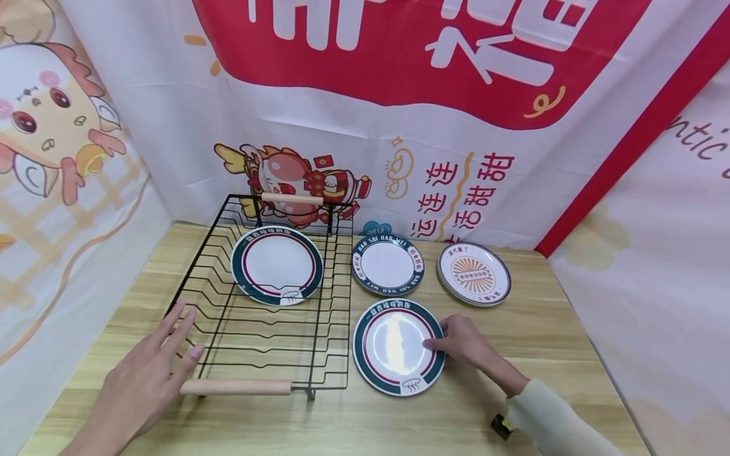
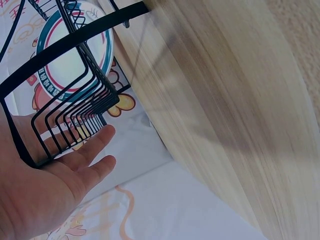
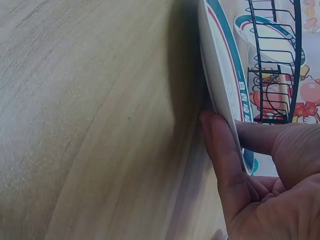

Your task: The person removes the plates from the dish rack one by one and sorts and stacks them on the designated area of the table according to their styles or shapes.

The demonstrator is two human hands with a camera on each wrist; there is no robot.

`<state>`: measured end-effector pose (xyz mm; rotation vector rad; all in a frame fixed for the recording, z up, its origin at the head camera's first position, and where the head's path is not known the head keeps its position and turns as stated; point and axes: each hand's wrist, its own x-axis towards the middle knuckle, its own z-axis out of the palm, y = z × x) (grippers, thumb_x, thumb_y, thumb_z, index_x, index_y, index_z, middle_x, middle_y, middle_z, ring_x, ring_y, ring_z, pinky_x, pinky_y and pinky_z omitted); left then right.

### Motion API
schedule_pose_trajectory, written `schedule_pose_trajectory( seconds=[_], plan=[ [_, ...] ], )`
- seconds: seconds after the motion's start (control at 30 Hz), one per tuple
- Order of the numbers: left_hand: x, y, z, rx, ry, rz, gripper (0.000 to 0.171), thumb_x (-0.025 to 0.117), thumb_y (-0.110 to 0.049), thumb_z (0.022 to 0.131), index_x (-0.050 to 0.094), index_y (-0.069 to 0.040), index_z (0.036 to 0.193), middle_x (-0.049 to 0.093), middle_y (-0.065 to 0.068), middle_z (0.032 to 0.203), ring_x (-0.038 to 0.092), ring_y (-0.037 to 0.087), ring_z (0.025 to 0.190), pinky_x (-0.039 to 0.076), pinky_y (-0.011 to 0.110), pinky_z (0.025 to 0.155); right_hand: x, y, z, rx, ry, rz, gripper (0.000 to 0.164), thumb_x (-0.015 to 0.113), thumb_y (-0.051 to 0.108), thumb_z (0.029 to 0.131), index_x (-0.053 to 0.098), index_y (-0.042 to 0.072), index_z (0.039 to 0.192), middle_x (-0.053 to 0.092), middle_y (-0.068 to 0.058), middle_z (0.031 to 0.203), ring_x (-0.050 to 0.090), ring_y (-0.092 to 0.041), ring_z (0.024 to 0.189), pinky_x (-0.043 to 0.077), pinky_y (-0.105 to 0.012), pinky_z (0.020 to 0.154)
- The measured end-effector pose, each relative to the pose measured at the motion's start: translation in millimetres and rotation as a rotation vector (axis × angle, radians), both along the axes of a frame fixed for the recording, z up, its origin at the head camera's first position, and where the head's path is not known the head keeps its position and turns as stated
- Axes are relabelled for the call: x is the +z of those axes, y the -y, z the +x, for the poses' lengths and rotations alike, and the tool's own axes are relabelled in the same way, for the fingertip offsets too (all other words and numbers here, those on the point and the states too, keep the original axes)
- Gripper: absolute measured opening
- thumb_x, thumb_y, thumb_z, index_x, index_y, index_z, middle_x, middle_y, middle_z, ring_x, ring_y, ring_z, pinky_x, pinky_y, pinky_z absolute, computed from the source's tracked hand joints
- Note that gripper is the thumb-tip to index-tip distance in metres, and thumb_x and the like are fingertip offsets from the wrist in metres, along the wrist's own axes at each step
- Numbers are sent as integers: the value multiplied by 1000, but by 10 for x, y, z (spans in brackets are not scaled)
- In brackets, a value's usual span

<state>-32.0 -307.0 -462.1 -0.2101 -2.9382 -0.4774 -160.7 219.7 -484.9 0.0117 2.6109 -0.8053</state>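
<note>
My right hand [image 1: 464, 342] pinches the right edge of a white plate [image 1: 393, 345] with a green rim and a red ring, thumb on top and fingers underneath. In the right wrist view this plate [image 3: 222, 60] is seen nearly edge-on, with a dark shadow on the wood beside it. My left hand [image 1: 145, 373] is at the left side of a black wire dish rack [image 1: 236, 387] with wooden handles, its fingers extended along the side wires. A matching green-rimmed plate [image 1: 277, 263] lies in the back part of the rack.
Behind the held plate is a smaller dark-rimmed plate [image 1: 389, 266] with lettering. To its right sits a white plate [image 1: 475, 273] with an orange sunburst, another rim showing below it. A small black and yellow object [image 1: 502, 426] lies by the right sleeve. Printed cloth [image 1: 376, 114] hangs behind the table.
</note>
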Motion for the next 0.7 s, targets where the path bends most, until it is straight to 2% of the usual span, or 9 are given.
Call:
schedule_pose_trajectory(
  seconds=[0.43, 0.7],
  plan=[
    [-13, 4, 4, 4, -7, 8, 66, 48, -39, 113, 27, -12, 169, 8, 0, 179, 45, 56, 138, 46, 78, 95, -62, 29, 18, 4, -30, 48, 28, 91, 27, 86, 69, 10, 89, 65, -3, 68, 61, -18, 57, 46, -25, 51],
    [-11, 4, 9, 8, 2, 6, 66, 47, -40, 113, 27, -12, 169, 8, 0, 179, 45, 56, 139, 46, 79, 94, -67, 34, -12, 26, -24, 94, 33, 91, 31, 85, 68, 10, 93, 64, -3, 70, 60, -18, 60, 46, -26, 54]
  ],
)
